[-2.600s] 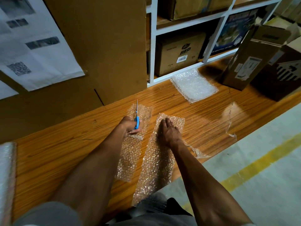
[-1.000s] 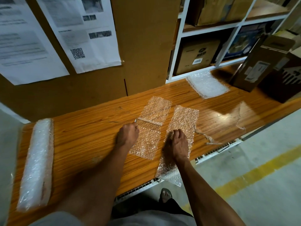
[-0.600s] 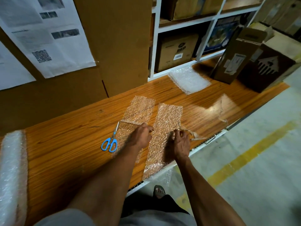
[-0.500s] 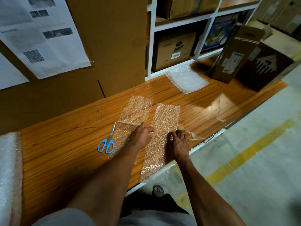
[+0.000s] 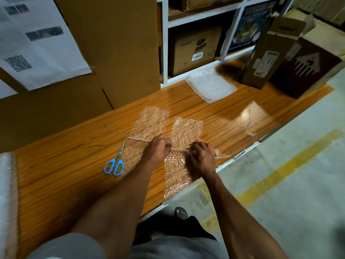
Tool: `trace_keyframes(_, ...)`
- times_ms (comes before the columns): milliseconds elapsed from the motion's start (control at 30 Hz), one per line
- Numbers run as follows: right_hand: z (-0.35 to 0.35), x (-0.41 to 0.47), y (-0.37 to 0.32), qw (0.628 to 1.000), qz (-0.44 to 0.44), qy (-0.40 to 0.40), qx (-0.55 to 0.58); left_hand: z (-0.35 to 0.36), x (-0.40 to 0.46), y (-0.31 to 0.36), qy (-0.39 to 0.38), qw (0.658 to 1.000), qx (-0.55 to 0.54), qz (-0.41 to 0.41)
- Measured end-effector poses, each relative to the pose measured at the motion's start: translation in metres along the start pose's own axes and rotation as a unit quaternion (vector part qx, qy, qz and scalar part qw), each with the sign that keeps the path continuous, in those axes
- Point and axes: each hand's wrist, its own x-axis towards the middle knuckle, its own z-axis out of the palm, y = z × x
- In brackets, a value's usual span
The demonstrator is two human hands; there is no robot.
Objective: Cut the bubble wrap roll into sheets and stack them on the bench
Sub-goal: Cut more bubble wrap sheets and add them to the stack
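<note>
Two long strips of bubble wrap lie side by side on the wooden bench [image 5: 61, 165]. The right strip [image 5: 184, 131] hangs over the front edge. My left hand [image 5: 158, 149] and my right hand [image 5: 200, 156] both pinch a thin clear plastic strand [image 5: 178, 150] stretched between them above that strip. The left strip [image 5: 149, 124] lies flat, partly under my left wrist. Blue-handled scissors [image 5: 115, 163] rest on the bench left of my left arm. A stack of cut sheets [image 5: 211, 85] sits at the back by the shelf. The bubble wrap roll [image 5: 7, 193] lies at the far left.
Cardboard boxes [image 5: 270, 53] stand on the bench at the right, and a white shelf [image 5: 194, 47] holds more boxes behind the stack. A large cardboard panel [image 5: 115, 43] with papers lines the back. A loose plastic scrap [image 5: 251, 132] lies near the bench's right front edge.
The scissors left my left hand and now lie on the bench. Both hands moved onto the right strip and picked up a thin plastic strand between them.
</note>
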Motion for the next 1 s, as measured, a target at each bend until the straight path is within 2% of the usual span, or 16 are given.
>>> trace_keyframes(133,-0.02,0.014,-0.015,0.991,0.039,0.01,0.13,-0.016,0.005,0.003,0.002,0.995,-0.087,-0.043)
trace_keyframes(233,-0.037,0.023,-0.034,0.97,0.05,0.025,0.237,-0.03,0.005,0.009,0.018,0.988,-0.148,-0.051)
trace_keyframes(367,-0.059,0.032,-0.058,0.956,0.037,0.056,0.285,-0.057,0.0,0.028,0.047,0.965,-0.252,-0.049)
trace_keyframes(533,-0.087,0.038,-0.089,0.897,0.051,0.046,0.437,-0.085,-0.008,0.035,0.05,0.934,-0.351,-0.039)
trace_keyframes(700,-0.114,0.038,-0.113,0.857,0.081,-0.02,0.508,-0.102,-0.008,0.039,0.102,0.919,-0.379,-0.031)
trace_keyframes(767,-0.115,0.036,-0.114,0.855,0.089,-0.077,0.505,-0.109,-0.01,0.039,0.11,0.908,-0.401,-0.042)
trace_keyframes(867,-0.109,0.028,-0.111,0.854,0.104,-0.142,0.49,-0.12,-0.015,0.039,0.13,0.911,-0.389,-0.042)
trace_keyframes(1000,-0.099,0.023,-0.109,0.843,0.125,-0.15,0.501,-0.128,-0.023,0.033,0.12,0.897,-0.421,-0.063)
